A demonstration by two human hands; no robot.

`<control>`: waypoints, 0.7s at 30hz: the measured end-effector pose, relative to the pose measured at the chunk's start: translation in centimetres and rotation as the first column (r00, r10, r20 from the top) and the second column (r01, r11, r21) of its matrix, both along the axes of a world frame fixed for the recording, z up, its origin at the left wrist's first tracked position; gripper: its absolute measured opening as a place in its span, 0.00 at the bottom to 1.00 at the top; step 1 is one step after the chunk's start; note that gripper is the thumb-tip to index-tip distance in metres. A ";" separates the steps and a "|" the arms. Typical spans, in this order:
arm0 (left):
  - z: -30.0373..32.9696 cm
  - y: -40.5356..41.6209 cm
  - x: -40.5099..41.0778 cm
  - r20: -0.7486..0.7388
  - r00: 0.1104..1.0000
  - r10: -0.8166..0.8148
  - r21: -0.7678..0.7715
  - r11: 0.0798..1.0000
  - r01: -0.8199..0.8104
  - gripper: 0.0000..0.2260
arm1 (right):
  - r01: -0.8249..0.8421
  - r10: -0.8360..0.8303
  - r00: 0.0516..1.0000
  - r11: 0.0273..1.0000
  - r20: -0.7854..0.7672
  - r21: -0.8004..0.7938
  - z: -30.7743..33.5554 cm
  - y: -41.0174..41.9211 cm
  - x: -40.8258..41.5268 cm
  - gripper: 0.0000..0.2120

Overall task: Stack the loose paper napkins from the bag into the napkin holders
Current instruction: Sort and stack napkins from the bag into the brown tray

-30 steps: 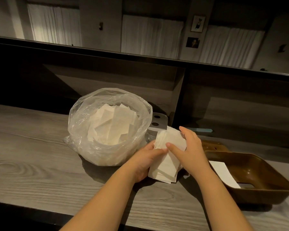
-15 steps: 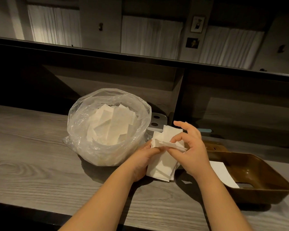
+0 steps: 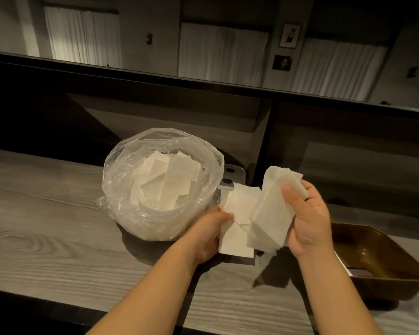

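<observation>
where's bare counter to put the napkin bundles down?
Bare counter runs left of the bag and along the near edge under the forearms. It is crowded from the bag to the brown tray, where the left hand and right hand hold napkins.

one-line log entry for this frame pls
left hand: grips napkin stack | right hand: grips napkin bunch | bag: open, napkins inside | brown tray: right

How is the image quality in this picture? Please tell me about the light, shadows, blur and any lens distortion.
Head view: dim, warm light; the plastic bag shows soft glare on its wrinkles; the hands and napkins cast dark shadows on the wooden counter; the napkins in the right hand look slightly blurred at the lower edges; the wide lens bends the shelf edge behind; the far corners are nearly black.
</observation>
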State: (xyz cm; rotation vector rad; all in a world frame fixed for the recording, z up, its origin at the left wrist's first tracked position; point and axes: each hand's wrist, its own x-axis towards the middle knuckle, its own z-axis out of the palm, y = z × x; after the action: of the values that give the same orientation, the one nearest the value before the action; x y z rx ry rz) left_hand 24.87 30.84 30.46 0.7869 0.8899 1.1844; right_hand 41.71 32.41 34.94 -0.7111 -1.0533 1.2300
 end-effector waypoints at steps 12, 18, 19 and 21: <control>0.1 0.1 0.4 0.006 0.999 -0.047 0.065 0.997 0.046 0.22 | 0.105 -0.062 0.958 0.984 0.280 -0.141 -0.7 0.5 -0.9 0.05; 0.3 -0.1 0.4 0.008 1.000 0.028 0.065 0.997 -0.028 0.19 | 0.145 -0.150 0.987 0.986 -0.062 -0.076 0.3 0.0 0.0 0.10; 0.3 0.0 0.4 0.013 0.999 0.038 0.058 0.998 -0.039 0.19 | 0.107 -0.118 0.986 0.990 -0.119 -0.096 0.3 0.0 0.0 0.12; 0.2 0.0 0.5 0.024 0.999 0.043 0.044 0.998 -0.044 0.16 | 0.041 -0.063 0.983 0.991 -0.172 -0.131 0.3 0.0 -0.1 0.14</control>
State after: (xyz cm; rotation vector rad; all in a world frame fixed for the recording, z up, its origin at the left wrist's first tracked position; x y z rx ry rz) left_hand 25.34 30.83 30.65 0.7912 0.8684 1.2530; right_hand 41.61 32.38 35.28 -0.7086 -0.8118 1.2975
